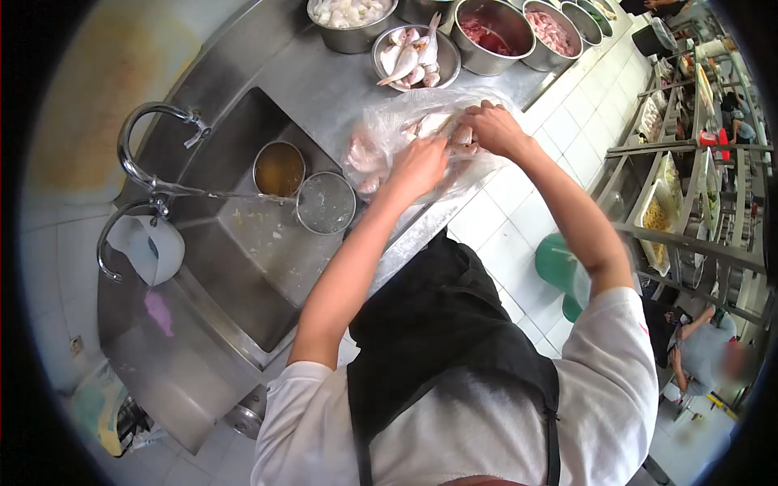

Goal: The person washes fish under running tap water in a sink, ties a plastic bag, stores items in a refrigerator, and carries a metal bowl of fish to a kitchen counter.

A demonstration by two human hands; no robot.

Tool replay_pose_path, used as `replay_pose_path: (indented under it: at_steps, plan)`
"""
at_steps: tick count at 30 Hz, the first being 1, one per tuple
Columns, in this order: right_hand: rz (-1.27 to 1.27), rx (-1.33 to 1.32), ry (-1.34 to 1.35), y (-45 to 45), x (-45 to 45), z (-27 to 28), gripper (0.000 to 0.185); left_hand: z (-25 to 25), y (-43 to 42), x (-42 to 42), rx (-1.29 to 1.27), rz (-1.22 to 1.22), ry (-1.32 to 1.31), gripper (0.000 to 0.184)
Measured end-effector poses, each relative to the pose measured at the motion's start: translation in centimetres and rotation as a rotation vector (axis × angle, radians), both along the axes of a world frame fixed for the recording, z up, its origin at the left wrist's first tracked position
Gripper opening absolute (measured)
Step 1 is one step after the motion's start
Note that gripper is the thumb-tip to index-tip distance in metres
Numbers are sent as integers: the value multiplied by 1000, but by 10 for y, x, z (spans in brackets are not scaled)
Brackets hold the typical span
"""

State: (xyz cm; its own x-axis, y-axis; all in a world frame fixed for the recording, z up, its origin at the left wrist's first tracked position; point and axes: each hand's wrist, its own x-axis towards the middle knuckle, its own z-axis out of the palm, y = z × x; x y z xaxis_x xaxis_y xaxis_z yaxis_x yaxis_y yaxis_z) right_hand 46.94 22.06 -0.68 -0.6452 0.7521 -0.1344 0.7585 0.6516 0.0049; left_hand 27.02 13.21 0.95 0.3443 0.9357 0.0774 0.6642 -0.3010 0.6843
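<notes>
One sink fills the left of my remote view, and just right of it the left hand bends its fingers at a clear plastic bag. I judge it best for that hand to steady the bag on the worktop, back from both the sink and the front edge, so nothing slides off. The bag lies at that edge, with pale raw fish showing between the hands. Farther right, the right hand curls its fingers down at the bag; I would have it work gently, without stretching the plastic. Each grip touches the bag, but the fingertips are hidden from me, so I cannot tell whether either is closed on plastic or on fish. The bag's long axis runs roughly left to right, rising a little toward the right, from a pinkish bulge beside the sink to the front edge. Folds blur which way the mouth faces; heads and tails I cannot make out.
</notes>
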Motion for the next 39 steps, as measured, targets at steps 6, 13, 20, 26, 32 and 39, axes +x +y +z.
replay_pose_path:
  at_steps: [6, 13, 20, 26, 32, 39]
  plan:
    - [23, -103, -161, 7, -2, 12, 26, -12, -11, 5, -182, -150, 293, 20]
    - [201, -87, -235, 21, -4, 24, 31, -3, -17, 2, -139, 24, 2, 21]
    - [331, 13, -64, 15, -2, 53, 31, 9, -12, -6, -174, 130, -278, 28]
    - [457, 183, 1, 7, -17, 79, 32, -17, 31, 25, -168, 167, -559, 31]
    - [265, 96, -33, 18, -10, 77, 22, -30, 51, 38, -334, 139, -246, 43]
    - [-110, -123, 404, 1, 0, 56, 12, -54, 54, 84, -156, 369, 148, 39]
